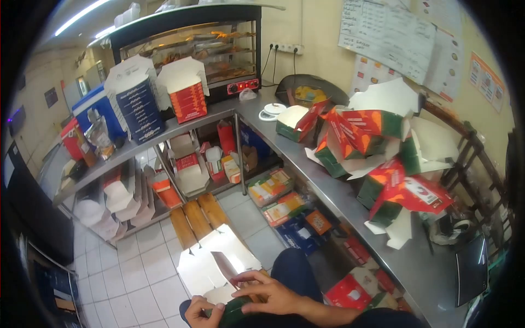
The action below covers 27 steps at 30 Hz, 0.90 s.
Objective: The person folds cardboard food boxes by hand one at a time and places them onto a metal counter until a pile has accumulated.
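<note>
A cardboard food box (210,268), white inside and dark green on its outer side, lies partly unfolded at my lap, its large white lid panel spread away from me. My left hand (203,311) grips the box's near left corner, thumb on top and fingers curled. Across the near side reaches my right hand (268,295), its fingers bent over a raised side flap and the green wall. The lowest part of the box is cut off by the picture's bottom edge.
A wooden-slat bench (191,218) stands ahead of me. Folded red-and-green boxes (355,136) are heaped on the steel counter (328,180) at right. Box stacks (139,109) stand by the heated display cabinet (219,49). Flat printed cartons (284,208) fill the lower shelf.
</note>
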Motion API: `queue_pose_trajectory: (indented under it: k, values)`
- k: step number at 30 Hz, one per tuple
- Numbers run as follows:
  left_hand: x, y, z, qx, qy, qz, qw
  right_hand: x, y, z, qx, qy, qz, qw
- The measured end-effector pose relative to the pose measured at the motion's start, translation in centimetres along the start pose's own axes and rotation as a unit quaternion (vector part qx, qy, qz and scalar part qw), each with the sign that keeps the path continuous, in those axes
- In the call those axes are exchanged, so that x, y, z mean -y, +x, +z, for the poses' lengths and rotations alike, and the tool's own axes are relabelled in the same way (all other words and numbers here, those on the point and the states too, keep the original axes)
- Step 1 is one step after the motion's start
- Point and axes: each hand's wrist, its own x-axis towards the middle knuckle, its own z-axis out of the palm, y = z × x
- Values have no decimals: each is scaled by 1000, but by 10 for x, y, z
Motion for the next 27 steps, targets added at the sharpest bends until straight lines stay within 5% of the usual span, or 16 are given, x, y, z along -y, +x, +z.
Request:
queue_pose_trajectory:
  k: [2,4,6,7,9,10,11,14,16,20,23,24,25,27]
  values:
    - [-3,1,3,-31,-5,-48,998,2,0,-7,40,-42,-31,998]
    - [16,9,3,-28,44,13,999,-9,5,-16,58,-80,-29,995]
    - [54,27,13,-292,61,190,935,-1,15,-39,-41,-184,-112,976]
    - [76,33,24,-333,-90,171,923,11,19,-60,-96,-234,-128,959]
    - [119,36,36,-249,-24,94,964,51,37,-114,-239,-326,-192,894]
    - [129,39,45,-158,74,71,982,78,45,-138,-305,-320,-197,875]
    - [140,44,50,-36,113,87,989,100,51,-163,-376,-422,-200,800]
    - [232,43,61,194,268,134,934,160,69,-221,-525,-400,-241,712]
    - [299,33,61,220,411,155,871,160,69,-253,-600,-390,-209,666]
    - [326,41,53,253,380,180,871,139,31,-238,-610,-303,-320,658]
    - [332,55,45,285,374,143,871,79,-7,-184,-560,-214,-369,710]
    - [334,60,40,307,355,125,874,67,-18,-165,-491,-199,-371,763]
    - [324,65,36,312,391,160,851,49,-26,-144,-502,-267,-310,762]
    - [339,81,32,345,347,148,860,-1,-37,-107,-455,-182,-189,851]
